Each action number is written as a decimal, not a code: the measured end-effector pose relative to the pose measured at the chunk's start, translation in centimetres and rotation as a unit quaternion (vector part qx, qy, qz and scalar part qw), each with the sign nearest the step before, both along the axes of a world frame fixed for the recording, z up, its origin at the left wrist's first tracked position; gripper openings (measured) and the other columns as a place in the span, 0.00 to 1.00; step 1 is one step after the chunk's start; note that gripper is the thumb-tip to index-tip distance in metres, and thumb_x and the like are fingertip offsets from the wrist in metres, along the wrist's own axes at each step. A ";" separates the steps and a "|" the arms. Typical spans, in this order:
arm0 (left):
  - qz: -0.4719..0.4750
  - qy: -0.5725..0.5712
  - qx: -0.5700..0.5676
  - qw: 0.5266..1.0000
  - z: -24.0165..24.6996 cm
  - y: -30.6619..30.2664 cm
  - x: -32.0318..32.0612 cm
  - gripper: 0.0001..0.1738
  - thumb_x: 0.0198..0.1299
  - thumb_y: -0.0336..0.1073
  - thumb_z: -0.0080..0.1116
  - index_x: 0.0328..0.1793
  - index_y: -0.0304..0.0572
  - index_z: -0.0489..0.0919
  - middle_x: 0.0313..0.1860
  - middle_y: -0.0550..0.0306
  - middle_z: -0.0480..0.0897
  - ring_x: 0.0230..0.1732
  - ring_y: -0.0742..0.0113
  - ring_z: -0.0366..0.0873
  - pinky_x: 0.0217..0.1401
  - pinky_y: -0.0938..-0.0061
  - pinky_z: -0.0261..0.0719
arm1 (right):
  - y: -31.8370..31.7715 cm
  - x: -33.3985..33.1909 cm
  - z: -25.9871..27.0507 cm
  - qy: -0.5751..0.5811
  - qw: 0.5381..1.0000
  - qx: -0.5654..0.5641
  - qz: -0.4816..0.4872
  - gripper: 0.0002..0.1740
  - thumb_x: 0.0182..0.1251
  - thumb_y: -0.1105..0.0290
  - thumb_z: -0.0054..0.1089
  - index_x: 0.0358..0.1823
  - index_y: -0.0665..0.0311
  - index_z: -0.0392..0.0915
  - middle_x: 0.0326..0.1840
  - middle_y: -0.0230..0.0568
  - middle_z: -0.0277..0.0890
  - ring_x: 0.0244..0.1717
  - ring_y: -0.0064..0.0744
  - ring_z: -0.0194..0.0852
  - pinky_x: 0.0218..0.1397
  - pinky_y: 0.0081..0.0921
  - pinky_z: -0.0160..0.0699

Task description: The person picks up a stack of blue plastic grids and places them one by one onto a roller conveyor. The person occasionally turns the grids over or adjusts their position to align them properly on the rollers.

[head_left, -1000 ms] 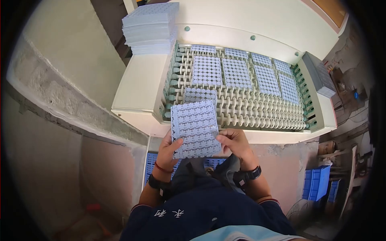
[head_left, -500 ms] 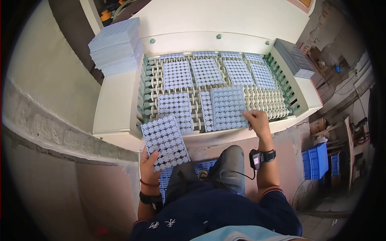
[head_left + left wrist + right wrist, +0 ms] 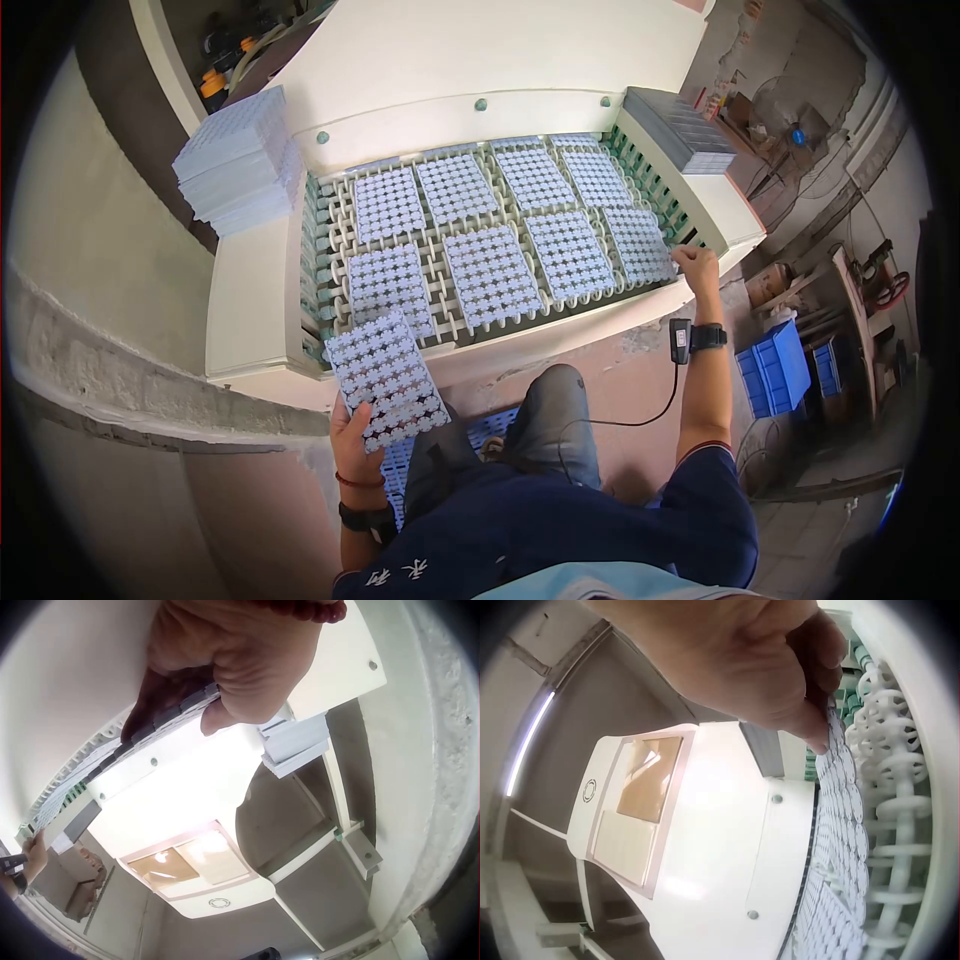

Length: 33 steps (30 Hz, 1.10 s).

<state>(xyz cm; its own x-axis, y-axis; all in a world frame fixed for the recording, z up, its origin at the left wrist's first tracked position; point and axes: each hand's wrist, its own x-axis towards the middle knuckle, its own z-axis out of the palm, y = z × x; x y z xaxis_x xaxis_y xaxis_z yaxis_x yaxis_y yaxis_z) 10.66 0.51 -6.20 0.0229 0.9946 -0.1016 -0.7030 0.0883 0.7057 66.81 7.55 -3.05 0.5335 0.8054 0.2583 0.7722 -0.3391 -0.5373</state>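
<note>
Low in front of the body, my left hand (image 3: pixel 352 450) grips pale-blue perforated panels (image 3: pixel 388 375) by their lower edge, thumb on top; several dark edges show together in the left wrist view. My right hand (image 3: pixel 698 270) is at the right end of the roller conveyor (image 3: pixel 438 285). Its thumb and fingers pinch the edge of another perforated panel (image 3: pixel 838 772), which lies over the white roller discs (image 3: pixel 904 806). Left of that one in the front row lie further panels (image 3: pixel 570 255), with a second row behind them.
A tall stack of pale-blue panels (image 3: pixel 240 165) stands on the machine's left ledge. On the right ledge lies a grey stack (image 3: pixel 680 130). The machine's white hood (image 3: pixel 470 60) rises behind the rollers. Blue bins (image 3: pixel 772 370) and a fan (image 3: pixel 797 135) are off to the right.
My right hand has left the held panels and travelled right along the conveyor. More panels now lie in the front row. My left hand still holds its panels, and the head view has shifted.
</note>
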 end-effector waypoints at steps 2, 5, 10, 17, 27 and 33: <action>-0.011 0.008 0.008 1.000 -0.1 -0.1 0.2 0.26 0.61 0.25 0.44 0.67 0.29 0.60 0.59 0.43 0.72 0.58 0.54 0.72 0.61 0.60 0.71 | -0.2 -1.7 -0.1 0.026 0.994 0.105 -0.002 0.15 0.53 0.64 0.64 0.34 0.71 0.81 0.23 0.48 0.78 0.27 0.35 0.77 0.34 0.27 0.73; -0.013 0.000 -0.003 1.000 0.1 -0.2 0.7 0.26 0.61 0.25 0.44 0.67 0.29 0.60 0.59 0.43 0.72 0.58 0.54 0.72 0.60 0.60 0.71 | -0.4 -5.1 -1.5 0.040 0.988 0.145 0.023 0.14 0.54 0.66 0.64 0.37 0.69 0.82 0.29 0.48 0.79 0.30 0.34 0.78 0.37 0.26 0.73; -0.036 -0.001 0.025 0.999 1.0 -0.1 1.4 0.27 0.63 0.31 0.43 0.67 0.26 0.58 0.59 0.41 0.71 0.58 0.52 0.72 0.61 0.61 0.71 | -2.3 -18.2 -1.8 0.242 0.944 0.091 0.207 0.11 0.57 0.68 0.65 0.36 0.69 0.82 0.34 0.45 0.81 0.36 0.31 0.78 0.40 0.26 0.75; -0.083 -0.010 0.030 0.996 1.3 -0.5 2.1 0.38 0.52 0.38 0.48 0.68 0.23 0.55 0.61 0.37 0.68 0.61 0.48 0.70 0.63 0.59 0.69 | -5.9 -30.9 -2.9 0.585 0.708 -0.132 0.373 0.12 0.61 0.69 0.62 0.42 0.69 0.79 0.26 0.31 0.77 0.24 0.14 0.73 0.25 0.13 0.74; -0.104 -0.011 0.041 0.994 -0.2 -0.5 2.2 0.36 0.55 0.34 0.48 0.69 0.23 0.54 0.63 0.37 0.67 0.62 0.48 0.68 0.65 0.60 0.66 | -6.5 -31.5 -3.7 0.576 0.719 -0.149 0.359 0.12 0.62 0.67 0.61 0.41 0.69 0.81 0.24 0.33 0.77 0.21 0.17 0.74 0.24 0.14 0.74; -0.103 0.008 0.045 0.994 -0.1 -0.3 2.5 0.35 0.56 0.34 0.48 0.68 0.24 0.55 0.62 0.37 0.68 0.62 0.49 0.69 0.65 0.60 0.66 | -6.8 -31.3 -3.8 0.574 0.732 -0.148 0.336 0.13 0.62 0.67 0.61 0.43 0.69 0.79 0.24 0.32 0.76 0.23 0.16 0.73 0.26 0.14 0.75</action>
